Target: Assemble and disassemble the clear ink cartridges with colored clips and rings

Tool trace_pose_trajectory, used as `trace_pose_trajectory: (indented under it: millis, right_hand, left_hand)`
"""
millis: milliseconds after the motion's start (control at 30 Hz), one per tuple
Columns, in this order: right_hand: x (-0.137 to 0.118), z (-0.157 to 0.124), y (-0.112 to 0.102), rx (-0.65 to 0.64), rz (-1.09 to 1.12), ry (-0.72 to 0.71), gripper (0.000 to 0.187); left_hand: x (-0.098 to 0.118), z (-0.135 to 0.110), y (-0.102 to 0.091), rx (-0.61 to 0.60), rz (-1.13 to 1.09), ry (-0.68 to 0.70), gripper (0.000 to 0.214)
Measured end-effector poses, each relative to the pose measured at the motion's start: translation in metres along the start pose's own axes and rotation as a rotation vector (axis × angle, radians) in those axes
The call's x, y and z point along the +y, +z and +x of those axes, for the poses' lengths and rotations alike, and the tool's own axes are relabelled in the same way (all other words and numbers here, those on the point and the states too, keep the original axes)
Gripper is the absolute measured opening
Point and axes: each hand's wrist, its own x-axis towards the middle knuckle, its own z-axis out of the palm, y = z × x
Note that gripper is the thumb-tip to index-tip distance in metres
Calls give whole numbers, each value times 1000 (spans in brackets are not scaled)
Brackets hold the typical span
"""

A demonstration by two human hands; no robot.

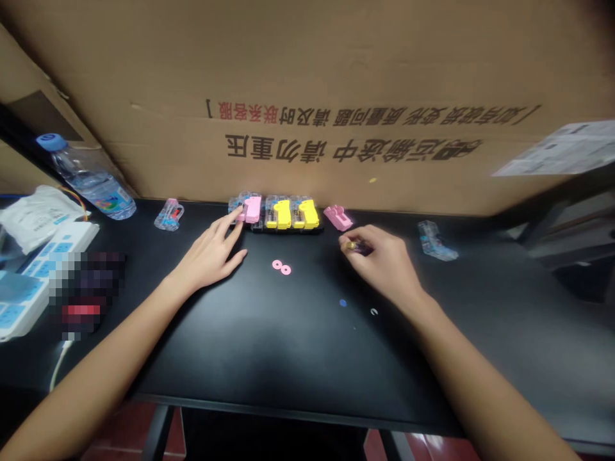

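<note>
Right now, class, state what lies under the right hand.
A small dark piece with a yellowish tip pokes out from the right hand; the hand covers the rest of it.

Black table [269, 346], pink piece [252, 209], yellow pieces [293, 214], brown cardboard [307, 77]

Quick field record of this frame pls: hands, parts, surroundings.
surface: black table
left hand: open, fingertip touching the pink piece at the row's left end
right hand: pinching a small dark part
row: pink piece, then two yellow pieces, in front of the cardboard box
loose: two pink rings between the hands; pink part near the right fingertips
left edge: water bottle, power strip
</note>
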Motion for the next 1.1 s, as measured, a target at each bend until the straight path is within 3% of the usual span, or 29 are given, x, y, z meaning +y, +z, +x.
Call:
trace_pose_trajectory:
  millis: [233, 467, 567, 733, 867, 1000, 1100]
  right_hand:
    - [-1, -2, 3, 137, -105, 24, 17]
    - [9, 0, 7, -24, -186, 88, 42]
    - [12, 0, 8, -68, -197, 85, 43]
    - [12, -1, 8, -95, -210, 89, 46]
    - [6, -1, 5, -29, -192, 77, 51]
    - [-7, 0, 1, 124, -93, -5, 45]
    - [-18, -2, 3, 175, -8, -91, 37]
  left_hand:
    - [-2, 6, 3, 7, -15, 0, 61]
    - [1, 6, 2, 13, -37, 6, 61]
    - [1, 5, -1, 51, -25, 31, 63]
    - [-1, 2, -10, 236, 13, 124, 67]
    - [2, 0, -17, 432, 24, 189, 64]
    - [12, -1, -19, 546, -64, 236, 42]
    - [21, -1, -16, 545, -200, 250, 23]
